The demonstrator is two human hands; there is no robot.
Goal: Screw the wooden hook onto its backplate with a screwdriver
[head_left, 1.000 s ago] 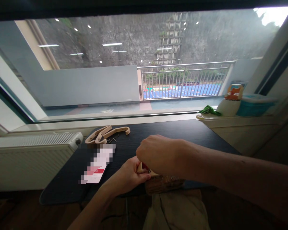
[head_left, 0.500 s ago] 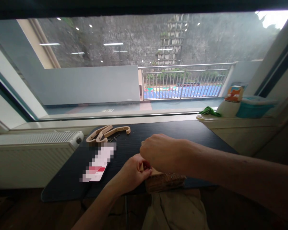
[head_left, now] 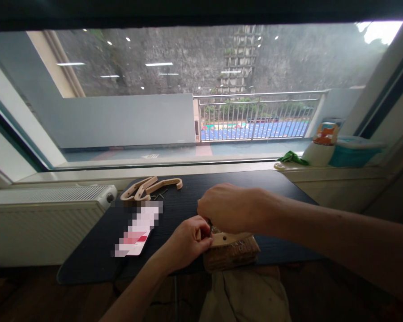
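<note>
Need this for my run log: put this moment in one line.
left hand: pinching wooden piece | right hand: closed, contents hidden | wooden piece: over brown block | table: wooden hooks, small fasteners

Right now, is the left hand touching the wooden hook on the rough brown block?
Touching. The head view shows the left hand pinching the left end of the wooden hook between thumb and fingers.

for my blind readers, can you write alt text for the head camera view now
A left hand pinches a drilled wooden piece on a rough brown block; the closed right hand is over it. Hook-shaped wooden pieces, screws and a pixelated phone lie on the black table by a window.
</note>
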